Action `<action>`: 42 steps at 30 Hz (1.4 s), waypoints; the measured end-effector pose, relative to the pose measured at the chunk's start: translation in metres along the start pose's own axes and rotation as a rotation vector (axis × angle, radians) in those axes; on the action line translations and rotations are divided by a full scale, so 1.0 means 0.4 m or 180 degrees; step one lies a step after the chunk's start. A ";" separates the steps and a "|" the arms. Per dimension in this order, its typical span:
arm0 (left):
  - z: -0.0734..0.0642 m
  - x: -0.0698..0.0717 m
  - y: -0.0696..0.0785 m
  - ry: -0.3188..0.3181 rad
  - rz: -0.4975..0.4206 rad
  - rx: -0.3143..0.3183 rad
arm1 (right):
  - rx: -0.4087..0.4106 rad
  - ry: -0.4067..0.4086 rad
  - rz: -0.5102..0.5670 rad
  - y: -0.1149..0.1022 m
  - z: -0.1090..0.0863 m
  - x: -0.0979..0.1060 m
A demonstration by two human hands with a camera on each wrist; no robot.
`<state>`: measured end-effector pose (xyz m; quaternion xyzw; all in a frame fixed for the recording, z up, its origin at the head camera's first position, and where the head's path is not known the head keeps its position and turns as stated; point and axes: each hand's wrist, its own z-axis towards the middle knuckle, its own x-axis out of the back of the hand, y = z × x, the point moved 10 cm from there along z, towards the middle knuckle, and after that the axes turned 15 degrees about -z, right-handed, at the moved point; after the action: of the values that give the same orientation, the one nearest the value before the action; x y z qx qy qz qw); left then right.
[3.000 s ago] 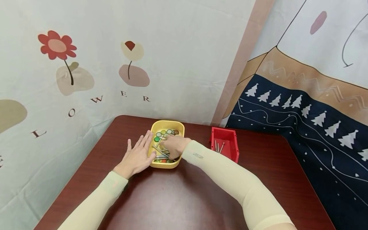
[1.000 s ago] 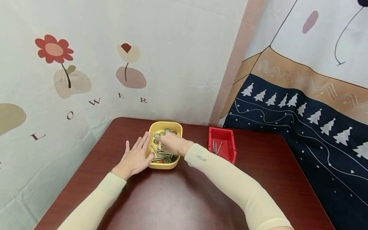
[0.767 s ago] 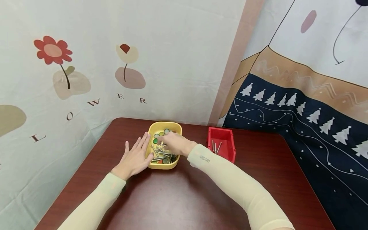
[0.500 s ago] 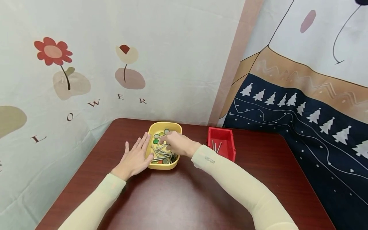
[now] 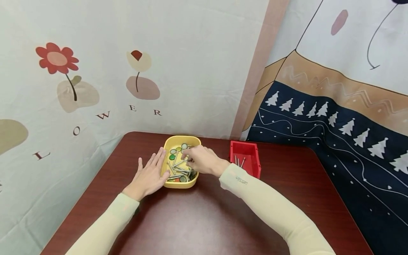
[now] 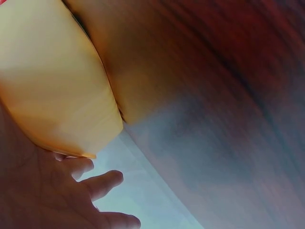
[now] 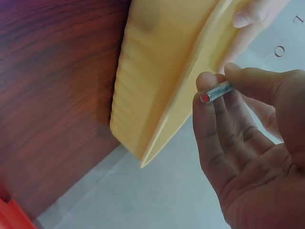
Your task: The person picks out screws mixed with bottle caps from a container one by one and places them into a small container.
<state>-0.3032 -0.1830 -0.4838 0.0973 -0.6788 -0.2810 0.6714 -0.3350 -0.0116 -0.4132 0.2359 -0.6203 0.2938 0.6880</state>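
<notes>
The pale-sleeved right arm [image 5: 271, 205] slants in from the near right, its right hand [image 5: 205, 160] pinching a threaded screw [image 7: 220, 90] above the yellow bin [image 5: 179, 185]'s right side. The left hand [image 5: 148, 177] lies with straightened fingers along the bin's left rim.

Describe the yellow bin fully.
The yellow bin looks like plastic: a rounded rectangle, open on top. It stands upright on the table, left of the red box, holding metal bolts and bottle caps. The left hand lies against its left side; the right hand is over its right side.
</notes>
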 end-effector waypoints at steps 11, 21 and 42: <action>0.004 0.002 -0.006 0.0008 0.0039 -0.0003 | -0.0245 0.0024 0.0438 0.038 -0.037 0.012; 0.014 -0.005 -0.002 -0.0031 0.0014 0.0004 | -0.0295 0.0083 0.0645 0.055 -0.056 0.022; 0.002 -0.003 -0.005 -0.0014 -0.0003 0.0016 | -0.0717 0.0017 0.1264 0.200 -0.150 0.019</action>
<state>-0.3043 -0.1839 -0.4859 0.0988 -0.6809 -0.2799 0.6695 -0.3473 0.0878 -0.4160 0.0301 -0.6816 0.3529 0.6403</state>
